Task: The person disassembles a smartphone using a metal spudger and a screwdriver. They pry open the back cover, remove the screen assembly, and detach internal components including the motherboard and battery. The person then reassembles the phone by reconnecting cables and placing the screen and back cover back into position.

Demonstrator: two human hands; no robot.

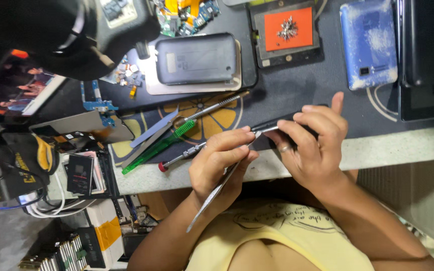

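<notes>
My left hand (221,161) pinches a long thin silver pry tool (216,191) whose tip meets the edge of a slim dark phone (273,125). My right hand (313,146) grips that phone edge-on just above the pale counter edge (393,148), with a ring on one finger and the thumb sticking up. The two hands touch at the fingertips over the phone's end. The tool's lower end hangs down toward my yellow shirt (287,236).
On the dark mat (302,85) lie two screwdrivers (212,106), a green brush (159,145) and tweezers (152,131). Behind them are a dark grey phone back (197,59), an orange screw pad (288,29), a blue phone shell (368,42) and a black tablet (430,60). Parts and cables crowd the left.
</notes>
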